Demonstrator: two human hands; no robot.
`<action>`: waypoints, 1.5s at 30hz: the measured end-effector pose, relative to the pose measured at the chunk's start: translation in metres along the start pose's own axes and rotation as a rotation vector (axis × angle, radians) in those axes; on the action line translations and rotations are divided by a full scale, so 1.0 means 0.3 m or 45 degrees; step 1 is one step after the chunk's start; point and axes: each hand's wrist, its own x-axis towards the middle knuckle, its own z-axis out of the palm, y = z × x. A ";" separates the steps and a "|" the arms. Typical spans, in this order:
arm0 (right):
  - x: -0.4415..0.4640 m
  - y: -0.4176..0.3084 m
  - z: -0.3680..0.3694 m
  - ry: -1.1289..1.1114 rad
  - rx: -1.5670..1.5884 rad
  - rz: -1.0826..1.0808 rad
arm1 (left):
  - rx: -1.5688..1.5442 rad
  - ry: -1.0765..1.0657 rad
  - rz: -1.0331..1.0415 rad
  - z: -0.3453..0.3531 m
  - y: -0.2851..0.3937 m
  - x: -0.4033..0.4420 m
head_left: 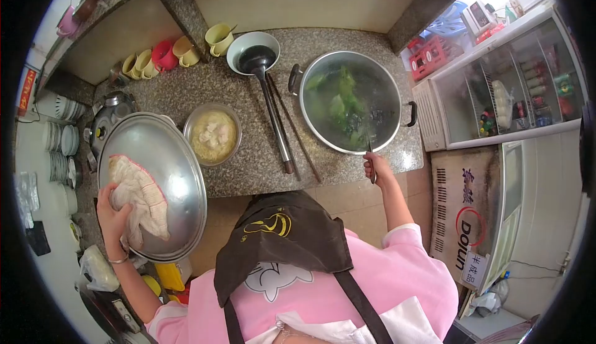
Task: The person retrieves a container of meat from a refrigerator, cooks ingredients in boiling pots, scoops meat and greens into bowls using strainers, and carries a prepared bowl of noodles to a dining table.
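Note:
My left hand (115, 212) is closed on a whitish cloth (141, 196) with a red edge. The cloth lies against a large round metal lid (180, 189), tilted at the counter's left side. My right hand (379, 168) is closed around the thin metal handle of a utensil (373, 178), whose far end dips into the pot and cannot be made out. The wide metal pot (397, 134) has black side handles and holds steaming liquid with leafy greens (345, 103) in it.
On the speckled stone counter (248, 173) are a metal bowl (234, 151) of pale food, a pale bowl (273, 41) with a black ladle (276, 124) on it, and chopsticks (304, 142). Several cups (164, 55) stand behind. A glass-door fridge (515, 89) is at right.

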 end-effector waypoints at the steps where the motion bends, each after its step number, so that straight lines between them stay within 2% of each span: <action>1: -0.018 -0.005 0.008 -0.094 0.160 0.075 | -0.001 -0.001 0.000 0.001 -0.007 -0.001; 8: -0.129 -0.027 0.040 -0.363 0.577 0.114 | -0.008 -0.001 0.018 0.006 -0.052 0.014; 10: -0.124 -0.017 0.023 -0.604 0.858 0.111 | -0.010 0.001 0.031 0.008 -0.058 0.020; 14: -0.112 -0.017 0.039 -0.697 1.025 0.084 | -0.009 -0.018 0.036 0.004 -0.053 0.027; 16: -0.106 -0.037 0.108 -0.111 0.576 -0.067 | -0.014 -0.014 0.051 0.005 -0.052 0.029; 17: -0.093 -0.042 0.137 0.006 0.342 -0.176 | -0.032 -0.013 0.044 0.006 -0.053 0.031; 18: -0.062 -0.043 0.152 0.007 0.343 -0.175 | -0.051 -0.012 0.038 0.008 -0.054 0.033; 20: 0.019 -0.041 0.181 0.243 -0.381 -0.417 | -0.046 -0.010 0.049 0.013 -0.065 0.038; 21: 0.040 -0.049 0.197 0.267 -0.537 -0.488 | -0.041 -0.007 0.056 0.014 -0.069 0.039; 26: 0.173 -0.041 0.210 0.153 -0.657 -0.553 | -0.011 -0.035 0.003 -0.001 -0.054 0.041; 28: 0.157 -0.072 0.198 -0.031 -0.523 -0.389 | -0.002 -0.030 0.007 -0.003 -0.054 0.042; 30: 0.132 -0.094 0.180 -0.089 -0.463 -0.349 | 0.000 -0.036 0.011 -0.005 -0.052 0.043; 32: 0.105 -0.112 0.161 -0.257 -0.161 -0.144 | -0.004 -0.033 0.016 0.000 -0.066 0.042; 34: 0.039 -0.114 0.152 -0.309 -0.045 -0.089 | -0.010 -0.026 0.021 -0.002 -0.068 0.044; 36: 0.004 -0.098 0.123 -0.537 0.266 0.046 | 0.000 -0.033 0.016 -0.002 -0.060 0.047; 38: -0.048 -0.078 0.114 -0.538 0.318 0.056 | -0.003 -0.023 0.016 0.004 -0.064 0.050; 40: -0.080 -0.055 0.089 -0.676 0.585 0.142 | -0.005 -0.019 0.021 0.006 -0.063 0.057; 45: -0.187 -0.016 0.057 -0.735 0.689 0.135 | -0.027 -0.043 0.041 0.014 -0.052 0.080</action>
